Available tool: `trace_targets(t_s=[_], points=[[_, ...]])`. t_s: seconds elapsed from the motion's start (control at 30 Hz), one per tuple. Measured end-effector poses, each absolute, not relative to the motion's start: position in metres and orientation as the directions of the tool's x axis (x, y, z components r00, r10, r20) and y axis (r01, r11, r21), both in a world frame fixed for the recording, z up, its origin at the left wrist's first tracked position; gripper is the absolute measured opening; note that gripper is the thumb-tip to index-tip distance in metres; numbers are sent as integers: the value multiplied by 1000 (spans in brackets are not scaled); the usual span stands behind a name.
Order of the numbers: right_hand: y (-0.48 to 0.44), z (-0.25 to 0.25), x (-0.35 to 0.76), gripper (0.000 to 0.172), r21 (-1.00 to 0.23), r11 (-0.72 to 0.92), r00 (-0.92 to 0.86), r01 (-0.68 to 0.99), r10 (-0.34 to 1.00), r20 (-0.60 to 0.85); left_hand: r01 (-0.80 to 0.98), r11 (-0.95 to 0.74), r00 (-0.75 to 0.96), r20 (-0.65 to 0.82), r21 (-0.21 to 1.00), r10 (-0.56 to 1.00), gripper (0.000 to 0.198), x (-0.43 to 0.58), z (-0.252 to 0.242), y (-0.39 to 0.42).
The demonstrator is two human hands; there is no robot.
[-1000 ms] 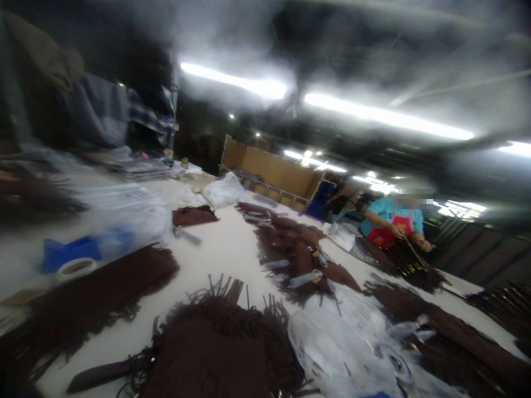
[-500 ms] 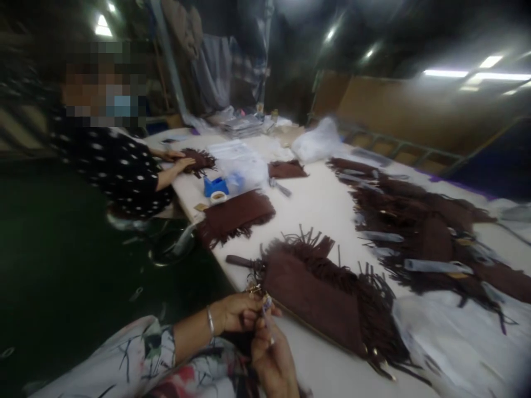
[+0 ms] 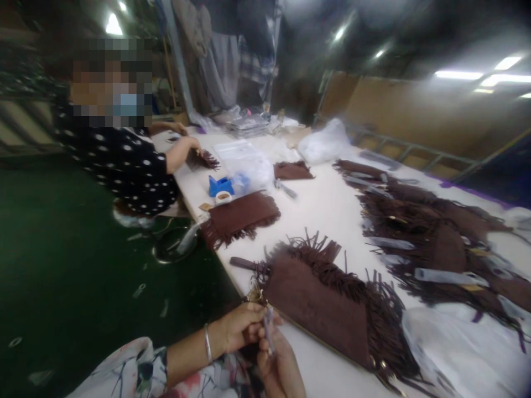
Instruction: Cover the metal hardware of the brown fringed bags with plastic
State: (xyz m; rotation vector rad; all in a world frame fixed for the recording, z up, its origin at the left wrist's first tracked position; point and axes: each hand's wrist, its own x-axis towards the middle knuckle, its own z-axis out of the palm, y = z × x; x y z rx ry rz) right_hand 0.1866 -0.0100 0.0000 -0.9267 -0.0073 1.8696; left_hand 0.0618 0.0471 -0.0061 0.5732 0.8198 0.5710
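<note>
A brown fringed bag [image 3: 317,304] lies flat at the near edge of the white table, with gold-coloured metal fittings at its left corner. My left hand [image 3: 244,326], with a bangle at the wrist, is closed at that corner, its fingertips pinching by the fittings. Just right of it, my right hand [image 3: 277,356] is closed round a small, narrow, whitish translucent piece [image 3: 269,329]. The fingertips of both hands meet at this piece. Exactly what the left fingers grip is too small and blurred to make out.
More brown fringed bags [image 3: 448,243] are heaped at the right, beside clear plastic [image 3: 464,342]. Another brown piece [image 3: 244,213] lies near a blue tape dispenser [image 3: 219,186]. A person in a dotted top [image 3: 120,166] sits at the left, hands on the table [image 3: 327,204].
The view has shifted slightly, so the table sits further right. My hands keep their pinch at the bag's corner. The other person's hands have lifted and moved on the dark fringed piece.
</note>
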Motion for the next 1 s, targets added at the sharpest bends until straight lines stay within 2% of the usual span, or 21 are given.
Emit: trace_targets(t_s=[0.1, 0.17, 0.27, 0.33, 0.4, 0.43, 0.5, 0.6, 0.67, 0.8, 0.87, 0.93, 1.0], points=[[-19, -7, 184, 49, -523, -540, -163, -660, 782, -601, -214, 704, 507, -538, 678, 673, 43, 49, -2, 37], [-30, -14, 184, 52, -639, -576, -144, -510, 789, -597, -152, 667, 446, -552, 729, 705, 47, 37, 0, 33], [-47, -17, 194, 46, -826, -554, -103, -109, 832, -545, 51, 510, 203, -509, 858, 836, 44, 20, 5, 32], [-51, -12, 207, 38, -878, -425, 8, 219, 901, -434, 254, 313, 52, -336, 915, 940, 36, 13, 10, 35], [-45, -3, 220, 36, -827, -258, 162, 499, 966, -203, 453, 72, 55, -109, 888, 993, 29, 13, 14, 37], [-38, 2, 226, 37, -763, -183, 205, 620, 976, -67, 534, -38, 99, -18, 845, 995, 26, 15, 14, 38], [-21, 9, 232, 39, -572, -67, 175, 818, 975, 135, 652, -189, 187, 86, 735, 979, 21, 22, 12, 40], [3, 6, 231, 48, -263, -10, 57, 965, 983, 173, 752, -258, 254, 95, 607, 963, 16, 30, 4, 44], [14, 0, 229, 52, -150, -25, 47, 988, 988, 147, 788, -235, 261, 38, 569, 965, 7, 31, 2, 49], [24, -10, 231, 50, -100, -48, 63, 994, 986, 151, 785, -173, 227, -15, 594, 974, 7, 28, 9, 68], [29, -12, 236, 51, -107, -47, 65, 993, 984, 166, 717, -121, 216, -53, 686, 975, 5, 30, 16, 80], [34, -14, 242, 51, -128, -48, 72, 991, 981, 183, 610, -11, 213, -150, 792, 965, 2, 34, 23, 91], [39, -14, 247, 51, -156, -62, 92, 986, 976, 197, 506, 103, 222, -245, 856, 944, 10, 40, 27, 99]])
